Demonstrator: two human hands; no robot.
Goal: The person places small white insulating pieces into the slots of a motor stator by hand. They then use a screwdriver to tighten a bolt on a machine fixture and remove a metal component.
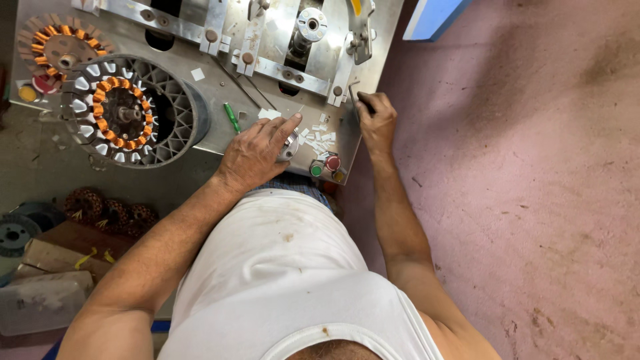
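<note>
Two bare hands at the near edge of the grey steel machine plate (220, 100). Left hand (257, 155) laid flat over a small round silver metal knob (289, 147), fingers spread and pointing toward the scatter of small white paper slips (319, 139); not clamped, just resting on the knob, index finger nearly touching the slips. Right hand (377, 120) curled closed at the plate's right corner, apparently around a thin dark metal lever (353, 100) (actual pinch hidden by the knuckles, cannot tell for sure).

Progress, judged from the layout: round stator with copper coils and white slot liners (117, 110) seated in the black ribbed plastic housing (175, 120), well apart from both hands, looks already wound. Second copper-wound stator (61, 45) behind it, farther left. Cut slips piled loose beside the red, green and yellow push buttons (329, 167), so cutting appears partly done; none in either hand. Green-handled tool (231, 117) lying untouched between housing and left hand.
</note>
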